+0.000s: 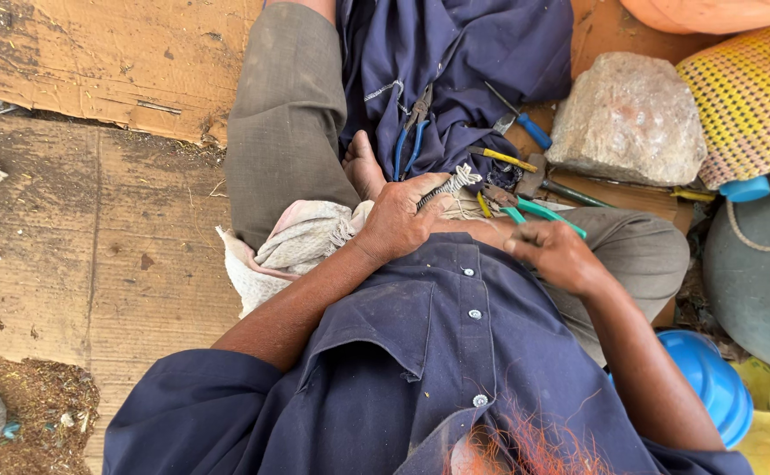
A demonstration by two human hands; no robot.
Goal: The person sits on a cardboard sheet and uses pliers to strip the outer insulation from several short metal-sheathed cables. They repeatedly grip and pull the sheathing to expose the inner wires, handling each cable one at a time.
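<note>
Hands: your left hand (400, 215) and right hand (554, 251) sit near each other in your lap, not touching.
Left hand: fingers curl closed over a braided grey cable end (452, 185).
Right hand: closes loosely round green-handled pliers (539, 211), just beside the cable.
Nearby: blue-handled pliers (411, 132) lie on the blue cloth (464, 53) beyond your left hand; a rock (629, 119) sits further right.
Hidden: your palms cover most of both grips; the plier jaws are hard to make out.
</note>
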